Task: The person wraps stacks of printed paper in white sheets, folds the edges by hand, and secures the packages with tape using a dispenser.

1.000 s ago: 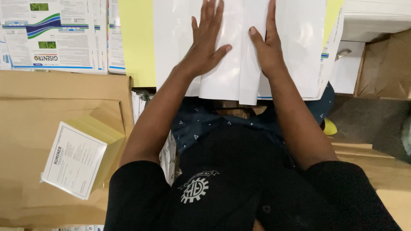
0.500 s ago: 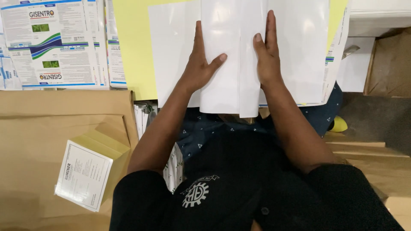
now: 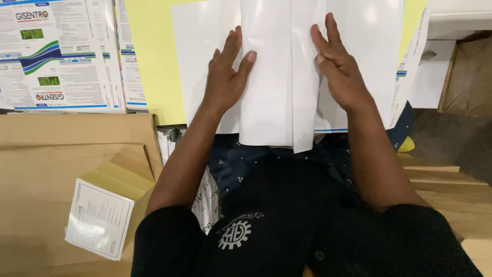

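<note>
A white sheet of card (image 3: 277, 77), folded into overlapping panels, lies on a yellow surface (image 3: 148, 61) in front of me. My left hand (image 3: 225, 77) rests flat on its left folded panel, fingers spread. My right hand (image 3: 341, 66) presses flat on the right panel beside the middle fold. Neither hand grips anything; both lie palm down on the card. The card's near edge hangs over my lap.
Printed flat carton sheets (image 3: 56, 56) with green and blue bands lie at the far left. Brown cardboard (image 3: 56, 154) spreads at my left with a white printed leaflet (image 3: 97, 218) on it. A stack of folded sheets (image 3: 169, 143) stands beside my left arm. Wooden boards (image 3: 451, 190) are at right.
Both hands have slid toward me along the folded card, and the view has shifted down slightly. The card stays folded under them.
</note>
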